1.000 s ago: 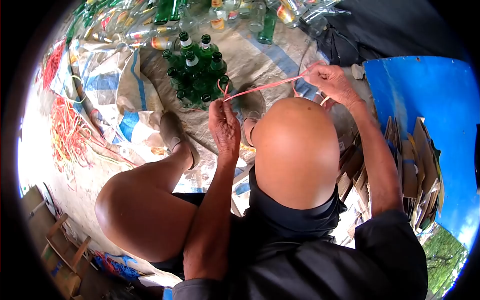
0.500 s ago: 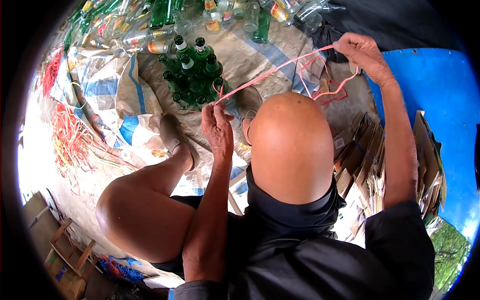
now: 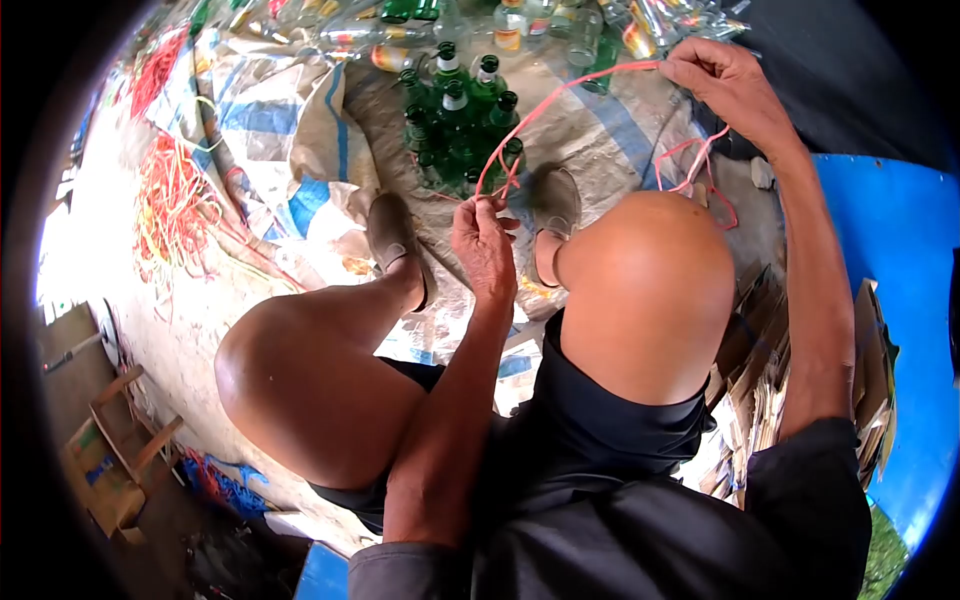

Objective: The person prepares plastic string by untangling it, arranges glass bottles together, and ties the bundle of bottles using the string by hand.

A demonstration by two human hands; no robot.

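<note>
Between the left hand (image 3: 484, 250) and the right hand (image 3: 725, 90), beyond the raised knee (image 3: 655, 290), pink twine (image 3: 590, 77) passes just right of the clustered green bottles (image 3: 455, 125); each hand's grip is pinched together on it, fingertips touching the strand. Its long axis slants forward and rightward from left grip to right, bowing in a slack arc; a looser length bends below the right hand.

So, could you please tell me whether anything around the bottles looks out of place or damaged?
Beyond the upright green bottles, loose bottles look out of place, many tipped on their sides in a jumble. At left, the string heap is messy and tangled. I see no clear breakage, but the farthest glass is too small to judge.
</note>
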